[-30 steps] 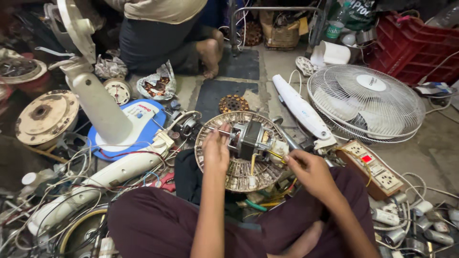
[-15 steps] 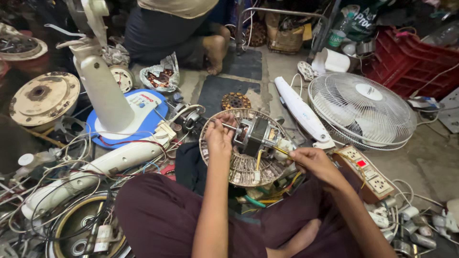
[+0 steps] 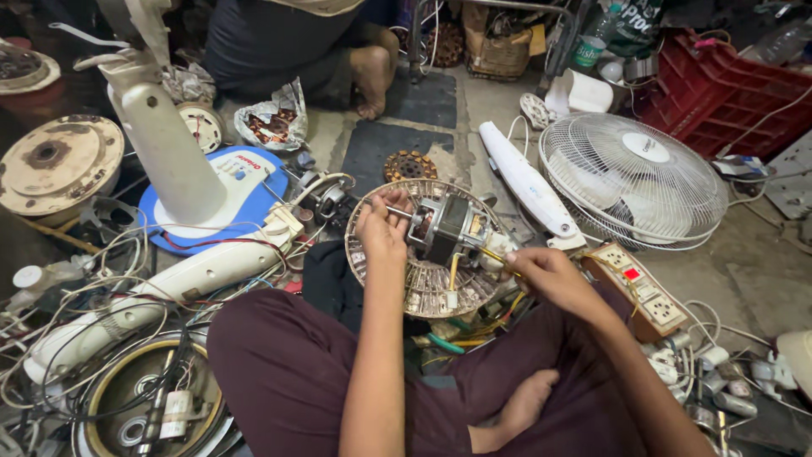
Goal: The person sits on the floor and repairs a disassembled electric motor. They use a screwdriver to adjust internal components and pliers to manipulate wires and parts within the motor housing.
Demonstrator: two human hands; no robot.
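From the head view: the fan motor [image 3: 447,227] sits on a round wire fan guard [image 3: 423,288] just in front of the crossed legs, on the floor. The left hand [image 3: 382,227] pinches the motor's shaft end, fingers closed around it. The right hand [image 3: 541,272] is curled around something thin near the yellow wires [image 3: 491,254], maybe a tool, too small to tell for sure. My worry is that the motor only rests on that guard, so a hard twist could tip it off or tear those wires. The power strip [image 3: 639,288] lies right beside the right wrist, and loose cables are all around it, easy to snag.
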